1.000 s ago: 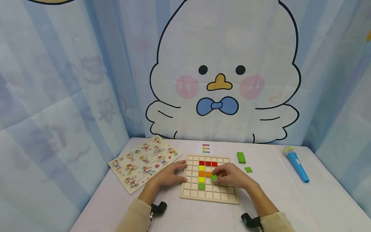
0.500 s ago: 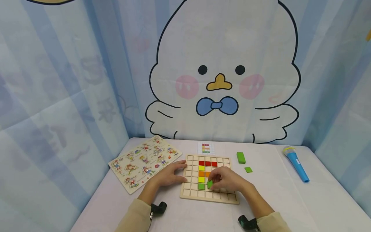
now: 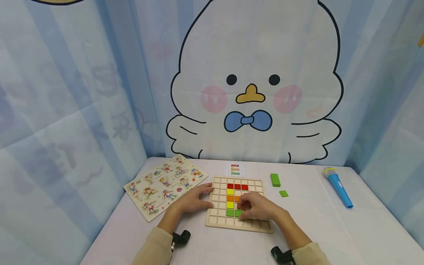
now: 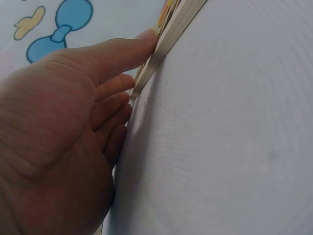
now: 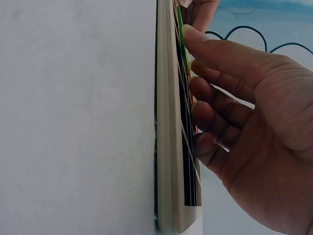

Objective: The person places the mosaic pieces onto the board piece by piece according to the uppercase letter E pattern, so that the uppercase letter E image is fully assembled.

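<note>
A wooden grid board (image 3: 220, 220) lies on the table with red, yellow, orange and green square tiles set in its cells. My left hand (image 3: 195, 199) rests at the board's left edge; in the left wrist view its thumb touches the rim and its fingers are relaxed. Over the right part of the board is my right hand (image 3: 258, 206), its thumb tip right at a green tile (image 3: 237, 213) lying flat in a cell beside another green tile (image 3: 230, 212). The right wrist view shows the fingers loosely bent with nothing between them. That hand hides several cells.
A small printed pattern card (image 3: 235, 169) lies behind the board. To the right are a taller green block (image 3: 275, 180), a flat green tile (image 3: 283, 193) and a blue toy microphone (image 3: 339, 187). A wooden picture puzzle (image 3: 165, 186) lies to the left.
My right hand has moved left and toward me, carrying the green tile, which now lies flat in a cell of the board's green row. The left hand has stayed still.
</note>
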A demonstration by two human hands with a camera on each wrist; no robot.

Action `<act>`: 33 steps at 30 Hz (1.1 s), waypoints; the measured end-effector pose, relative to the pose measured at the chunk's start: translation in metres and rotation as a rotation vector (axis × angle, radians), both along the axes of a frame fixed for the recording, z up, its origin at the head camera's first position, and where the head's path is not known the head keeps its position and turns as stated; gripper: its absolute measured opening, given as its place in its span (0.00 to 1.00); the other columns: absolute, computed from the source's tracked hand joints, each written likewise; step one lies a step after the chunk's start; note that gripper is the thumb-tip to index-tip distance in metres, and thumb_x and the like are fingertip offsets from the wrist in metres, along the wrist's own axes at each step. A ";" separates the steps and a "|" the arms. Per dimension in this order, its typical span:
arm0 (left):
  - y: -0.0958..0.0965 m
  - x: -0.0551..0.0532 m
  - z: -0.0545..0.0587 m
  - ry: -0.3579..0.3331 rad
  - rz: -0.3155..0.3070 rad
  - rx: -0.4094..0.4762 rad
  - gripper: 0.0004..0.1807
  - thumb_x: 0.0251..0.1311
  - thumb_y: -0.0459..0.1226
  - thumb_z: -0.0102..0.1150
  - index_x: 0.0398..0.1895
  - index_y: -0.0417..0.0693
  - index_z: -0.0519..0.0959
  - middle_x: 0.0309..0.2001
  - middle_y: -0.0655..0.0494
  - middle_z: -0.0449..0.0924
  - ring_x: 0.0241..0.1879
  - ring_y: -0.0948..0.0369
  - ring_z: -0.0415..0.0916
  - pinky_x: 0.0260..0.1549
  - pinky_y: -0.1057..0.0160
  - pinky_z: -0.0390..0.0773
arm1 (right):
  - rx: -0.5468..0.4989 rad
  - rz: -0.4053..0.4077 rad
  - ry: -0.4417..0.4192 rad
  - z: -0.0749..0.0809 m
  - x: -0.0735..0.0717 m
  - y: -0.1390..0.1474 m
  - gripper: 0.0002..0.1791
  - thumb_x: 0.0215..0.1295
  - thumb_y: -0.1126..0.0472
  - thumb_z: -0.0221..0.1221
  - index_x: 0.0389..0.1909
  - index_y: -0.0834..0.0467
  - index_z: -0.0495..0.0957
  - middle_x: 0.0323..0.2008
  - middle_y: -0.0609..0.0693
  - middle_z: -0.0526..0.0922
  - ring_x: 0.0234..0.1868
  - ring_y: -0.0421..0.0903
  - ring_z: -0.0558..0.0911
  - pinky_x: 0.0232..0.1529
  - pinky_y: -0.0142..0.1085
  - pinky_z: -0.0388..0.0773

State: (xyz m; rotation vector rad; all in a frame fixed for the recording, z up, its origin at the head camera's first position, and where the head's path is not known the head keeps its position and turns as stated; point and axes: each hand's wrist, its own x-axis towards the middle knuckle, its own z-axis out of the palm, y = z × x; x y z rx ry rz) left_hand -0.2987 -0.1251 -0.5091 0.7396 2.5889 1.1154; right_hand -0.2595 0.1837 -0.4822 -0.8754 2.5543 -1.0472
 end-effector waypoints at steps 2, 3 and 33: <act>0.000 0.000 0.000 -0.003 0.001 0.001 0.38 0.63 0.49 0.71 0.75 0.48 0.72 0.81 0.54 0.60 0.82 0.50 0.53 0.80 0.42 0.55 | 0.011 -0.016 0.005 0.000 0.000 0.000 0.16 0.56 0.55 0.78 0.40 0.54 0.84 0.35 0.46 0.83 0.36 0.42 0.77 0.36 0.29 0.76; 0.000 0.000 0.000 -0.004 0.001 0.001 0.38 0.63 0.49 0.71 0.75 0.48 0.72 0.81 0.54 0.60 0.82 0.50 0.53 0.80 0.42 0.55 | 0.017 -0.026 0.006 0.001 0.000 0.000 0.16 0.56 0.54 0.78 0.41 0.53 0.84 0.35 0.46 0.83 0.36 0.43 0.77 0.37 0.30 0.76; -0.001 -0.001 -0.002 0.023 -0.001 -0.013 0.38 0.63 0.50 0.70 0.75 0.49 0.72 0.81 0.55 0.61 0.82 0.50 0.54 0.80 0.43 0.55 | 0.031 -0.501 0.159 0.007 -0.014 0.107 0.20 0.67 0.60 0.68 0.57 0.63 0.82 0.53 0.60 0.86 0.43 0.47 0.77 0.39 0.36 0.74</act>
